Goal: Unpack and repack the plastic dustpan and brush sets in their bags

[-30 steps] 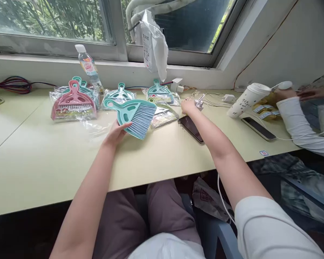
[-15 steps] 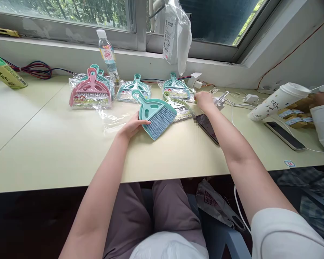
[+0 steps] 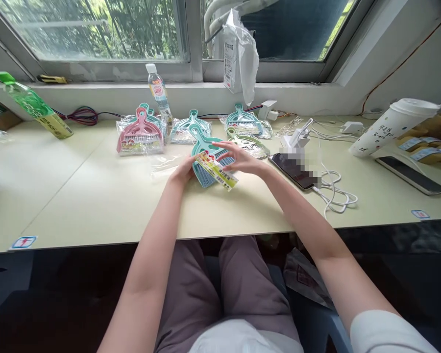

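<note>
My left hand [image 3: 184, 169] is closed on the left edge of a teal dustpan and brush set [image 3: 205, 179], just above the table. Across its bristles lies a slanted yellow-green printed label card [image 3: 216, 171], its upper left end by my left thumb. My right hand [image 3: 238, 159] is over the right side of the set, fingers apart and curved, its fingertips close to the card. Whether they touch it I cannot tell. Behind are wrapped sets: a pink one [image 3: 140, 135], a teal one [image 3: 183, 131], another teal one [image 3: 242, 120] and a green one [image 3: 252, 146].
A phone [image 3: 292, 170] with a white cable [image 3: 334, 196] lies right of my right hand. A white cup [image 3: 391, 128] and a second phone [image 3: 411, 175] are farther right. A clear bottle [image 3: 159, 93] and a green bottle [image 3: 40, 108] stand towards the window.
My right hand has come back from the far side of the table to the teal set. A label card now lies across the bristles. The view has shifted.
</note>
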`<action>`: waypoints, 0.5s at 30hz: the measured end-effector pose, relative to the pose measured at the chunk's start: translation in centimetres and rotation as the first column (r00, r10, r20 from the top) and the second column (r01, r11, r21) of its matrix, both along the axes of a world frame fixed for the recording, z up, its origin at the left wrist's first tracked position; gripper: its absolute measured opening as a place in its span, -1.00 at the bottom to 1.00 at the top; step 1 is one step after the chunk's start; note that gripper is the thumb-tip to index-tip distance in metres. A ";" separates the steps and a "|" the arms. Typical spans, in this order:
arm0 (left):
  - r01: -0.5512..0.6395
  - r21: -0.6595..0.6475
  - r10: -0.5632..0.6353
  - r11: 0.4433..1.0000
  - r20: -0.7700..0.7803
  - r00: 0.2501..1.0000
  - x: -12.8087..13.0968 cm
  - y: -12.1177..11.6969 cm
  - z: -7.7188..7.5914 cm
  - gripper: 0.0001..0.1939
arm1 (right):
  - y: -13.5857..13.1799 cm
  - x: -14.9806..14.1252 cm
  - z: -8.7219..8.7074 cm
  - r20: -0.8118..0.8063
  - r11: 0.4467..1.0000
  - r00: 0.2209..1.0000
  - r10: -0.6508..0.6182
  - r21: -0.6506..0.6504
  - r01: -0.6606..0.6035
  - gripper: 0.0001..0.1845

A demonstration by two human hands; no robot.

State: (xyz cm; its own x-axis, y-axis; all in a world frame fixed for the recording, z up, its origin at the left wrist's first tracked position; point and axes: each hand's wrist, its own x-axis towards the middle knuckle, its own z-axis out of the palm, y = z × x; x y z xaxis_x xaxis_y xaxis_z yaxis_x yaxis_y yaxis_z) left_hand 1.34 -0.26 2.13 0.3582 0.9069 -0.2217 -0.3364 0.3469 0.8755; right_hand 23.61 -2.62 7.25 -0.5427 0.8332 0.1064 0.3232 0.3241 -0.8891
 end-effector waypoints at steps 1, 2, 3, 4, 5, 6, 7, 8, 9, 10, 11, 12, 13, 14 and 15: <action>-0.018 0.002 0.018 1.000 0.000 1.000 -0.1 0.0 0.1 -0.56 | -0.3 0.0 -0.9 -0.008 1.000 1.000 -0.025 -0.014 0.024 -0.20; -0.028 0.003 0.028 1.000 0.001 1.000 -0.3 -0.1 0.1 -0.55 | -0.5 0.1 -1.6 -0.016 0.999 0.999 -0.042 -0.010 0.042 -0.19; -0.039 0.007 0.039 0.999 0.003 0.999 -0.4 -0.2 0.1 -0.53 | -0.5 0.3 -2.2 -0.019 0.999 0.998 -0.051 0.005 0.051 -0.22; -0.052 0.011 0.052 0.999 0.000 0.999 -0.5 -0.3 0.2 -0.52 | -0.5 0.5 -2.7 -0.014 0.998 0.998 -0.055 0.028 0.056 -0.30; -0.062 0.015 0.062 0.998 -0.011 0.998 -0.6 -0.5 0.2 -0.50 | -0.4 0.8 -2.9 -0.004 0.997 0.998 -0.057 0.052 0.057 -0.40; -0.068 0.016 0.069 0.998 -0.032 0.997 -0.6 -0.7 0.3 -0.49 | -0.3 1.0 -3.1 0.011 0.995 0.998 -0.063 0.076 0.062 -0.52; -0.066 0.016 0.067 0.998 -0.059 0.996 -0.6 -1.0 0.4 -0.49 | -0.2 1.2 -3.1 0.026 0.993 0.997 -0.071 0.099 0.068 -0.63; -0.056 0.018 0.057 0.998 -0.086 0.995 -0.6 -1.3 0.6 -0.48 | -0.3 1.3 -3.1 0.040 0.990 0.996 -0.076 0.124 0.071 -0.70; -0.040 0.019 0.042 0.999 -0.113 0.993 -0.5 -1.6 0.7 -0.48 | -0.3 1.3 -3.0 0.050 0.986 0.996 -0.077 0.151 0.068 -0.73; -0.020 0.016 0.022 1.000 -0.137 0.990 -0.5 -1.8 0.8 -0.47 | -0.4 1.3 -2.8 0.060 0.983 0.996 -0.071 0.176 0.059 -0.73; 0.001 0.013 0.001 1.000 -0.155 0.988 -0.4 -2.0 0.9 -0.47 | -0.6 1.2 -2.7 0.070 0.978 0.996 -0.062 0.201 0.047 -0.72; 0.020 0.008 -0.018 1.000 -0.166 0.986 -0.4 -2.2 1.0 -0.47 | -0.8 1.1 -2.6 0.079 0.974 0.996 -0.052 0.223 0.033 -0.69; 0.039 0.005 -0.038 0.999 -0.175 0.984 -0.3 -2.3 1.0 -0.47 | -0.9 1.0 -2.4 0.086 0.971 0.996 -0.039 0.239 0.018 -0.67; 0.057 0.003 -0.055 0.998 -0.181 0.982 -0.3 -2.3 1.0 -0.47 | -1.1 0.9 -2.3 0.092 0.969 0.995 -0.027 0.247 0.003 -0.64; 0.073 0.005 -0.070 0.997 -0.184 0.980 -0.3 -2.3 1.0 -0.47 | -1.3 0.8 -2.2 0.098 0.969 0.995 -0.014 0.248 -0.011 -0.62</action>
State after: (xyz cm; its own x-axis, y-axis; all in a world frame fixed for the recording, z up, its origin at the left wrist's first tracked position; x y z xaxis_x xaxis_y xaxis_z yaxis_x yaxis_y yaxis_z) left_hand 1.04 -2.58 3.13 0.3765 0.8833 -0.2794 -0.1445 0.3538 0.9241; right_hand 24.41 -3.88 5.10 -0.5594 0.7882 0.2565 0.4055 0.5301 -0.7447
